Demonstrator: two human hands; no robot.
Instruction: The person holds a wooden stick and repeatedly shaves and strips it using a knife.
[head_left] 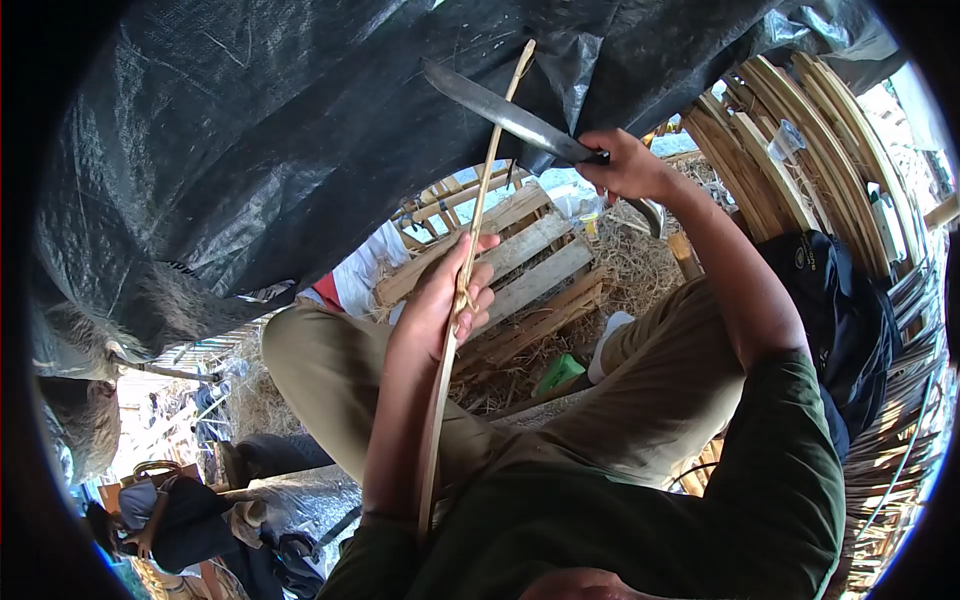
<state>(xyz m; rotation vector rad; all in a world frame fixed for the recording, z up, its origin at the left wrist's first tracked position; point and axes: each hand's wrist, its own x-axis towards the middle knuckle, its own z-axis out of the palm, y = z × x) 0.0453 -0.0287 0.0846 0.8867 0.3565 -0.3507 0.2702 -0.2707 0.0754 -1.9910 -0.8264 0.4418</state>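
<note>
My left hand (455, 295) is closed around a long, thin strip of bamboo or wood (490, 165), whose lower end runs down along my forearm toward my chest. In my right hand (625, 168) is the dark handle of a machete (500, 110). Its long blade points up and to the left and crosses the strip near the upper end. Whether the edge touches the strip, I cannot tell. Part of the handle is hidden by my fingers.
Dark plastic sheeting (250, 140) hangs close in front. Below are wooden pallet slats (530, 265) over straw (635, 260). Stacked planks (800, 140) and a dark bag (840, 310) stand at my right. Another person (185, 525) is at the lower left.
</note>
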